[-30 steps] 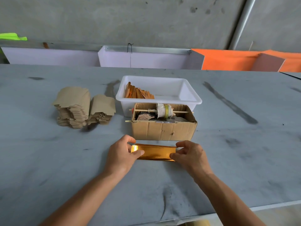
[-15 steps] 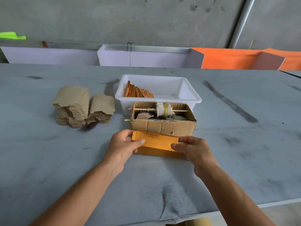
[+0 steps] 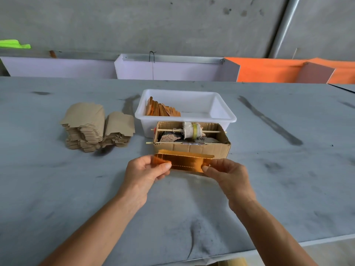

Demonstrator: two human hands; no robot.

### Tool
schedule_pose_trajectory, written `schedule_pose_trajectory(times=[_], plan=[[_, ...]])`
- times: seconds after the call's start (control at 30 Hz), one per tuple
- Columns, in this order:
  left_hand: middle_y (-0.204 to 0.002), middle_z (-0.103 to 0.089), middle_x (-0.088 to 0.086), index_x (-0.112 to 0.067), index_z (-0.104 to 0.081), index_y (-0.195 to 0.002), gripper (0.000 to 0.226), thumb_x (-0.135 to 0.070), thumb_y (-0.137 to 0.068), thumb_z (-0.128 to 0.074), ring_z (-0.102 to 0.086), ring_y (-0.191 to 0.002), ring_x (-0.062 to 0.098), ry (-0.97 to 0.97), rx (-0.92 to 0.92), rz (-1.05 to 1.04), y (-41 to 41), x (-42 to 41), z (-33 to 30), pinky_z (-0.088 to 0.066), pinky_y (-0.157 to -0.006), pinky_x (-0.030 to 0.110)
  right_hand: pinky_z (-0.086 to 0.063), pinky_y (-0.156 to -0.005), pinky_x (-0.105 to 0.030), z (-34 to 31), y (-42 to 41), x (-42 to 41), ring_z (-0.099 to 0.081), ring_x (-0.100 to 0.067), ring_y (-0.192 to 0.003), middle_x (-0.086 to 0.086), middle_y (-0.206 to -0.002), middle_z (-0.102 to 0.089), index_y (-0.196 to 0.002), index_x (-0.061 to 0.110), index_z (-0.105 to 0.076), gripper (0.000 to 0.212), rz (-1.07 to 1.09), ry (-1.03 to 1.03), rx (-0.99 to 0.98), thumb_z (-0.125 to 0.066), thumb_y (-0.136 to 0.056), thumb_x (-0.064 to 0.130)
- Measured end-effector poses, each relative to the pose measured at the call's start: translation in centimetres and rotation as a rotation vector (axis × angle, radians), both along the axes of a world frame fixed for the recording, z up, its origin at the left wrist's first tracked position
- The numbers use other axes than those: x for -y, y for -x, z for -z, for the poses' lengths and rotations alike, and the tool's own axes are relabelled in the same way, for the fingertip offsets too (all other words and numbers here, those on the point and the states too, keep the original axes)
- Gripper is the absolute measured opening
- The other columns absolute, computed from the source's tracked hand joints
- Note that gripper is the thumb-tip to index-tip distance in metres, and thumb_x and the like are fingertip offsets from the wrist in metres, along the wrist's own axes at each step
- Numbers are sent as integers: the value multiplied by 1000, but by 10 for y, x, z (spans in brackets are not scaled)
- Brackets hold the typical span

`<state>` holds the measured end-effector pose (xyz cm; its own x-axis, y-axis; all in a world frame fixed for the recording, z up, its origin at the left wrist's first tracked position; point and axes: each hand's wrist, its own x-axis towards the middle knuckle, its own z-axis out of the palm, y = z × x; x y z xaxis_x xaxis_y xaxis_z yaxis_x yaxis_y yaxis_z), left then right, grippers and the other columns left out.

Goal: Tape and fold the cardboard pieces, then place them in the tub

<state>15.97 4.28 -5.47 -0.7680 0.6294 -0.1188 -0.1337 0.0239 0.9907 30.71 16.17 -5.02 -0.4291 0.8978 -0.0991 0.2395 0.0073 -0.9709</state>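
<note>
Head view, left to right. In the left half of the frame, two stacks of flat brown cardboard pieces (image 3: 98, 126) with notched, scalloped edges stand side by side on the grey, smudged bench (image 3: 57, 189); the left stack is the taller.

At lower centre the left hand (image 3: 146, 172) pinches the left end of a glossy orange-gold cardboard piece (image 3: 184, 163), thumb on its front face and fingers curled behind. The piece is a long, narrow rectangle with a reflective foil-like surface, dashed crease lines along its lower and left margins, and a thin flap along its top edge. It is held up off the bench, just in front of the open corrugated box (image 3: 192, 143). The right hand (image 3: 228, 176) pinches the right end in the same manner, so both hands grip the piece.

The corrugated box holds a thin wooden stick carrying a white, cloth-wrapped roll with a yellow band, plus rough grey-brown lumps. Directly behind it, at frame centre, sits the white plastic tub (image 3: 222, 112), rectangular with rounded corners; a row of orange folded pieces (image 3: 161, 110) leans in its left part.
</note>
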Motion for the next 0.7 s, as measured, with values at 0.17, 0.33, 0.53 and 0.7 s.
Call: schedule_pose_trajectory(times=[0.17, 0.33, 0.53, 0.7], plan=[[-68, -72, -2, -11, -68, -81, 17, 5, -75, -70, -66, -65, 8, -238, -62, -50, -6, -1, -3, -52, -62, 14, -48, -65, -28, -5, 0, 14, -62, -16, -85, -4, -93, -63, -122, 15, -47, 66, 106, 146, -56, -83, -68, 29], [-71, -72, -2, -10, -66, -83, 20, 8, -76, -68, -66, -67, 7, -280, -181, 48, -19, -3, -4, -53, -64, 16, -55, -61, -26, -4, 8, 29, -72, -22, -81, -14, -96, -73, -98, 6, -65, 46, -56, 660, -462, -79, -56, 17], [-71, -72, -1, -8, -63, -84, 22, 12, -76, -68, -65, -67, 6, -261, -190, 2, -26, -4, 0, -53, -64, 16, -53, -51, -21, 2, 13, 35, -72, -18, -68, -11, -84, -74, -90, 9, -67, 34, 37, 686, -528, -78, -58, 12], [-79, -72, -4, -13, -61, -95, 36, 10, -71, -73, -66, -67, 8, -243, -41, -72, -31, -7, 3, -51, -63, 17, -51, -49, -20, 4, 15, 33, -71, -14, -63, -8, -76, -73, -88, 10, -64, 20, 64, 682, -517, -74, -73, 4]])
